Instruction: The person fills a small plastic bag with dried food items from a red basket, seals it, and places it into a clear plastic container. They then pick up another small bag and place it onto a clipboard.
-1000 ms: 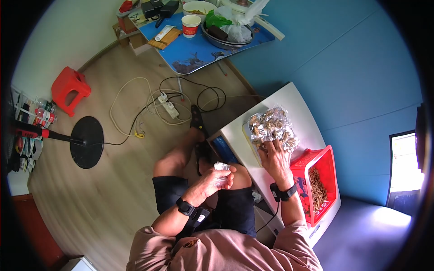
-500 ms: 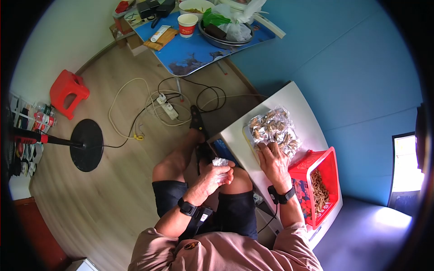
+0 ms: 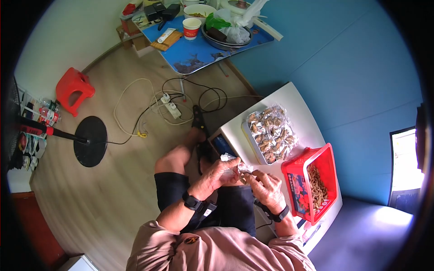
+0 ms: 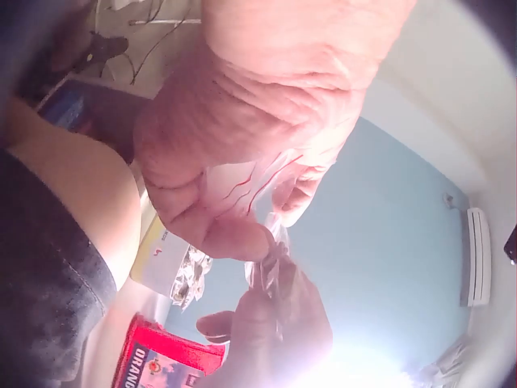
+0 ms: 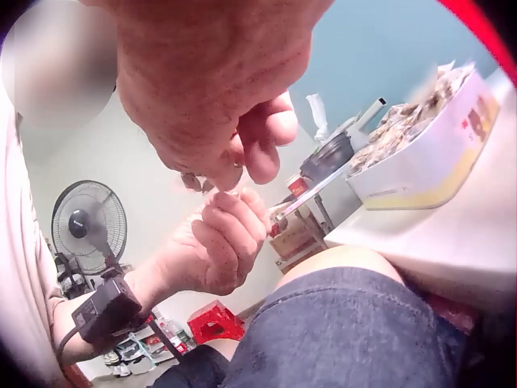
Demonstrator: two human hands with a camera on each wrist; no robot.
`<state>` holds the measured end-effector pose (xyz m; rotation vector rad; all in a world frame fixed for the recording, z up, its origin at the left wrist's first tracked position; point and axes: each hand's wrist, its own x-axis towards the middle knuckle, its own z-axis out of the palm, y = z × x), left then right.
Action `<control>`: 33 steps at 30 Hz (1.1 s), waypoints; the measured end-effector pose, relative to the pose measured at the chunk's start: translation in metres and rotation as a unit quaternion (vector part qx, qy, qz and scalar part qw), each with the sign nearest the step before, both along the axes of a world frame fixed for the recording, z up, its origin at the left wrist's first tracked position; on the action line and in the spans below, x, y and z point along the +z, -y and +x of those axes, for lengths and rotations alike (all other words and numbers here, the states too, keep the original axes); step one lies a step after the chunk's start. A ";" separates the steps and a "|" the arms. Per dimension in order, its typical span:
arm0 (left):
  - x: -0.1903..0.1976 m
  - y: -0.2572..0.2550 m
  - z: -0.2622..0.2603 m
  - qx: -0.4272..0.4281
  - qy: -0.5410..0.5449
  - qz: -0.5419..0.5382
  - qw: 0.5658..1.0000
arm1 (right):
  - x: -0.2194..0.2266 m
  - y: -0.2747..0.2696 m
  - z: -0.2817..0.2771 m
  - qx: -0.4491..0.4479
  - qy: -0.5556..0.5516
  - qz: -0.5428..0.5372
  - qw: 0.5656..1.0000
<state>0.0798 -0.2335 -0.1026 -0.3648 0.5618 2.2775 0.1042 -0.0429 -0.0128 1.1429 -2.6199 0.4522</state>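
My left hand (image 3: 212, 178), above the knee, holds small clear plastic zip bags with red lines (image 4: 266, 186). Against its fingertips, my right hand (image 3: 270, 192) pinches crinkled clear plastic (image 4: 275, 267); a small brownish bit shows at the right fingertips in the right wrist view, its kind unclear. On the white cabinet top, a shallow white and yellow box (image 5: 428, 174) is heaped with small clear packets of brown dried pieces (image 3: 273, 131). Beside it, a red plastic basket (image 3: 298, 189) with an "ORANGE" label holds loose brown dried pieces (image 3: 318, 185).
The white cabinet (image 3: 242, 124) stands at my right, against the blue wall. Ahead, a blue-topped table (image 3: 190, 61) carries a paper cup, bowls and bags. A power strip (image 3: 171, 108) with cords lies on the floor. Leftward are a red stool (image 3: 74, 90) and a fan base (image 3: 90, 142).
My right hand has left the packets at the box's near end and come back to the left hand. The left hand has shifted slightly rightward, still holding the bags.
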 end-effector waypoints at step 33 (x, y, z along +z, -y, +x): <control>0.071 0.086 0.197 0.221 -0.275 -0.445 0.823 | -0.012 0.112 0.116 -0.011 0.551 -0.349 0.758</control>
